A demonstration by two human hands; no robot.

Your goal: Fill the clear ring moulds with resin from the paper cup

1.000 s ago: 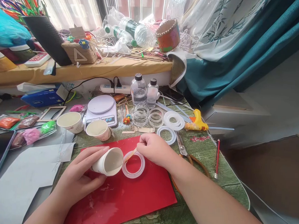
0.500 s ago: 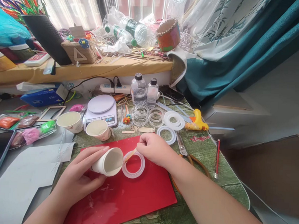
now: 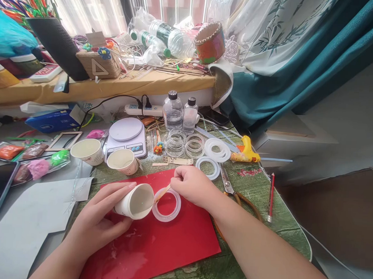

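Note:
My left hand is wrapped round a white paper cup, tipped on its side with its mouth toward the right. A wooden stick is pinched in my right hand, its lower end at the cup's rim. Just under the stick, a translucent ring mold lies on a red sheet. The cup's rim is close beside the ring's left edge; whether they touch, I cannot tell. Any liquid in the cup is hard to make out.
Two paper cups and a white scale stand behind the sheet. Farther right are white ring molds, scissors, a yellow glue gun and a red pencil. Two clear bottles stand at the back.

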